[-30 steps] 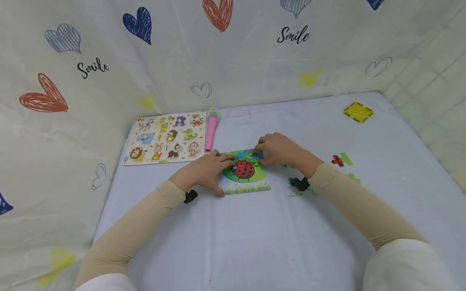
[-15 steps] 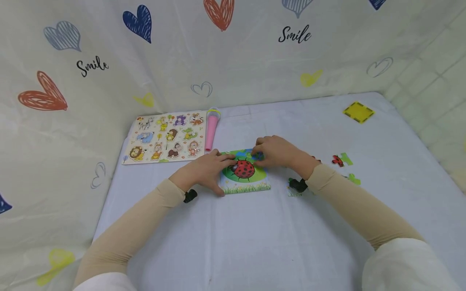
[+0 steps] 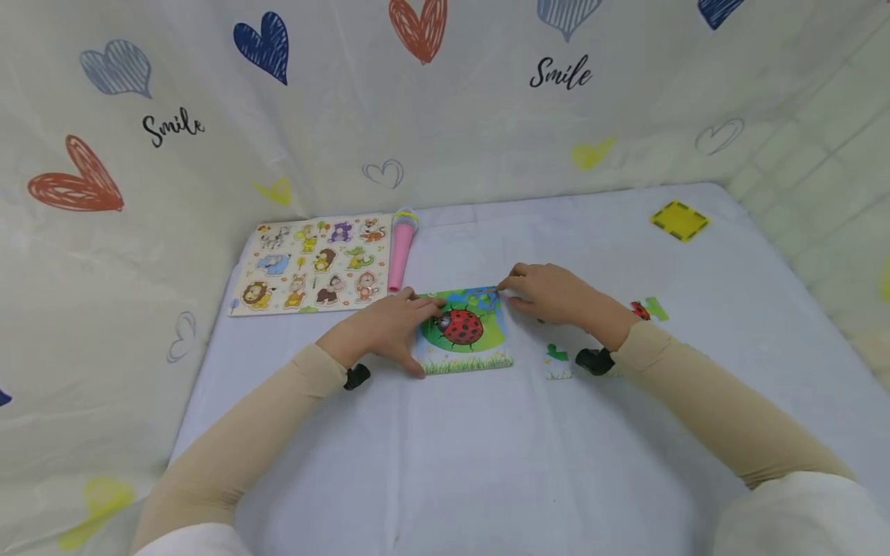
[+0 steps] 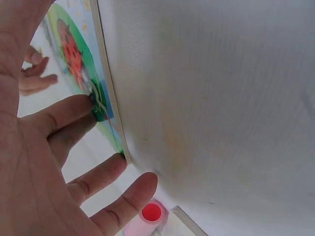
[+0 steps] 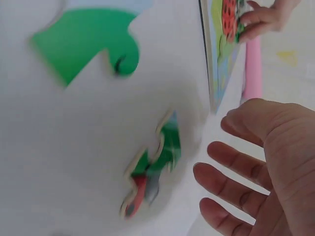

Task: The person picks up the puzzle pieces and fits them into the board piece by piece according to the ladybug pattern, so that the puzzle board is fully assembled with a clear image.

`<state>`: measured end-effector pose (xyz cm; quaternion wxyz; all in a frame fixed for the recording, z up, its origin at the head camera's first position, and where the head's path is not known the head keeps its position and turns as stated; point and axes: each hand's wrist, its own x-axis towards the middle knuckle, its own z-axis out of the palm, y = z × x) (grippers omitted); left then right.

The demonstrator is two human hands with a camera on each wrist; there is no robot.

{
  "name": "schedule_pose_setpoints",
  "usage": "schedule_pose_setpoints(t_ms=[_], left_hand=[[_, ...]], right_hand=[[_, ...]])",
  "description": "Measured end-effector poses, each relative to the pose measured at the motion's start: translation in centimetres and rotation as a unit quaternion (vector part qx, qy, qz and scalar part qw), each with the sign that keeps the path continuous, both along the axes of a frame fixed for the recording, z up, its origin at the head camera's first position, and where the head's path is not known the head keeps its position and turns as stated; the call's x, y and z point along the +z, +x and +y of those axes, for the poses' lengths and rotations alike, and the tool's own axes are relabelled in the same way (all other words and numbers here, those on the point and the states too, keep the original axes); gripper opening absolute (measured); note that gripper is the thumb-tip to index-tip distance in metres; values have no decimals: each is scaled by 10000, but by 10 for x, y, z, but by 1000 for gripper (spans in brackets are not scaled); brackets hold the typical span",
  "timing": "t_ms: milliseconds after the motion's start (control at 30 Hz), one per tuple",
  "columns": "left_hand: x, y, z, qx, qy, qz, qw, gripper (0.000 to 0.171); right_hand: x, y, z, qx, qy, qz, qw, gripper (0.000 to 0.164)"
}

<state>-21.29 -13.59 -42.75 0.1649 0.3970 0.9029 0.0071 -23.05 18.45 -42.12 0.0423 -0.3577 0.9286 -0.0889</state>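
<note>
A square ladybug puzzle (image 3: 462, 328) lies flat on the white cloth, its top right corner now showing. My left hand (image 3: 385, 328) rests along its left side, thumb by the lower left corner. In the left wrist view the fingers (image 4: 74, 110) are spread and fairly straight, touching the puzzle's face and edge. My right hand (image 3: 552, 293) is at the top right corner, fingertips close to the edge; whether they touch it I cannot tell. The right wrist view shows those fingers (image 5: 231, 187) loosely bent and apart, holding nothing. Loose puzzle pieces (image 5: 170, 142) lie beneath that hand.
An animal puzzle board (image 3: 313, 266) lies at the back left, with a pink toy microphone (image 3: 399, 255) beside it. Several loose pieces (image 3: 558, 354) are right of the ladybug puzzle, some hidden by the right arm. A yellow square (image 3: 680, 221) sits at the back right.
My right hand has moved to the right, off the face of the ladybug puzzle to its corner, uncovering the upper right part. The left hand has stayed in place on the puzzle.
</note>
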Motion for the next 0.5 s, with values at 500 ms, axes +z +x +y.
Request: schedule_pose_setpoints(t_ms=[500], left_hand=[[-6, 4, -14, 197, 250, -105, 9994, 112]], right_hand=[[11, 26, 64, -835, 698, -316, 9936, 34]])
